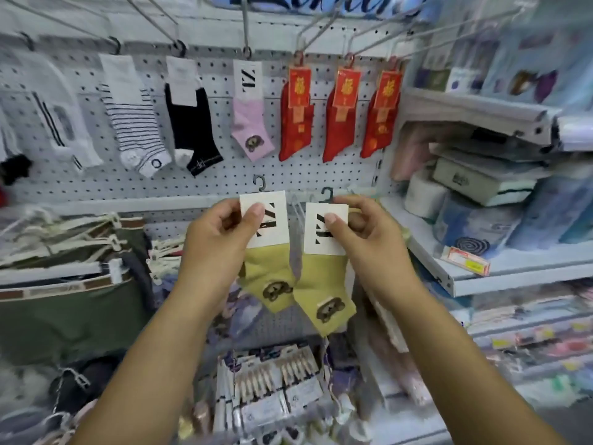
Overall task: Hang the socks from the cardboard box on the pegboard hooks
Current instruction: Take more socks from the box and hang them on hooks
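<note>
Left hand (218, 232) pinches left sock (266, 274) by its card, right hand (362, 232) pinches right sock (324, 284). Both socks yellow with bear patch, held before pegboard (192, 184). Bare strip above; shelf (481, 277) edge close right.

- A pale grey pegboard wall (205, 184), dotted with rows of small dark holes, fills the middle of the view
- A light horizontal rail (208, 43) runs across its top
- A blue banner (321, 3) with dark lettering shows at the top edge
- On the right, a grey metal upper shelf (475, 114) juts out over a middle shelf (513, 274)
- Between these two shelves sit a white roll (423, 194), stacked flat packages (481, 181) and a small red-and-yellow box (465, 260)
- Lower down on the right, a lower shelf edge (513, 340) bears yellow price labels
- On the left, green garments (64, 316) hang on white hangers (80, 226)
- At the bottom, carded packets (272, 380) lie crowded together
- The light is bright, cool and even
</note>
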Demonstrator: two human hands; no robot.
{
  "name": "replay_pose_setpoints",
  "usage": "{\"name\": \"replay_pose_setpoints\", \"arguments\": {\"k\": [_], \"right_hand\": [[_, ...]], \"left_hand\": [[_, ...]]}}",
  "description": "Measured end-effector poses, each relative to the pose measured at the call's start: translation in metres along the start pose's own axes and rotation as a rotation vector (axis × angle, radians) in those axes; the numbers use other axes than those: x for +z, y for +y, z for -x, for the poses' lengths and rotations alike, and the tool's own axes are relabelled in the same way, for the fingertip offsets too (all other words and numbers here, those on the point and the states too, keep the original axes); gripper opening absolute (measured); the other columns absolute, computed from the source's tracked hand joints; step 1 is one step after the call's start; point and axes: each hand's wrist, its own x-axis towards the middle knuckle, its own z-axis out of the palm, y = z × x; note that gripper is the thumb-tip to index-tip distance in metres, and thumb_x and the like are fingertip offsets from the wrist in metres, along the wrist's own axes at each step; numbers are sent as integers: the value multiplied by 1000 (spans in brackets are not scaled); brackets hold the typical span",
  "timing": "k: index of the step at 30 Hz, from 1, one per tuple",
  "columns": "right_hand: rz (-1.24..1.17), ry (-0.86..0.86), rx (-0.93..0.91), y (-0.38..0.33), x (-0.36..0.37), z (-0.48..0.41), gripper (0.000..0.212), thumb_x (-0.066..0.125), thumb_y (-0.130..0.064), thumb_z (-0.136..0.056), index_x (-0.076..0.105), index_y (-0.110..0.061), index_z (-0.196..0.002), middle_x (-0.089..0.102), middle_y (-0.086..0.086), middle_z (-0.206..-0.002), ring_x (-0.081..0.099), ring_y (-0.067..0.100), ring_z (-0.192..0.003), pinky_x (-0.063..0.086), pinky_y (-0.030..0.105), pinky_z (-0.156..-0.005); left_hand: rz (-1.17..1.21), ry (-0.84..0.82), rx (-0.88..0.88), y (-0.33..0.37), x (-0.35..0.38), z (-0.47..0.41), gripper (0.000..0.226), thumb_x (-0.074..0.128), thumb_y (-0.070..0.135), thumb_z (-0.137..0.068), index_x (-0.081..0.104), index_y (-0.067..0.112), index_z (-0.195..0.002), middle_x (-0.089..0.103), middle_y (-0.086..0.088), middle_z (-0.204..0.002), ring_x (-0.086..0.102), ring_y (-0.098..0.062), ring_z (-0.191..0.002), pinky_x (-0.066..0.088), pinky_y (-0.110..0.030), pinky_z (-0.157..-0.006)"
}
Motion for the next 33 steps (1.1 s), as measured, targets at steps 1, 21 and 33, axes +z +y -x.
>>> {"name": "replay_pose_setpoints", "arguments": {"k": [1,21,33], "right_hand": [[14,-1,-11,-5,4,-14,19,66,-28,-97,63,-30,-115,77,7,-91,75,22,-89,61,37,-68],[85,12,-216,-30,84,-230,7,67,-21,-96,65,-26,-101,72,-1,-98,70,8,-86,57,17,-71],[188,127,-277,-45,112,-308,15,60,-22,-98,66,-18,-111,67,4,-107,64,13,-93,54,20,-75]], "left_hand": [[6,23,14,3,-2,-12,16,68,37,-95,75,51,-90,78,15,-99,74,-7,-96,57,-36,-89],[-98,226,213,25,-32,-149,9,67,33,-97,75,33,-93,77,15,-88,70,4,-76,51,-10,-61],[-142,157,191,37,-56,-188,12,67,34,-97,75,32,-89,78,10,-87,71,-4,-72,53,-25,-61]]}}
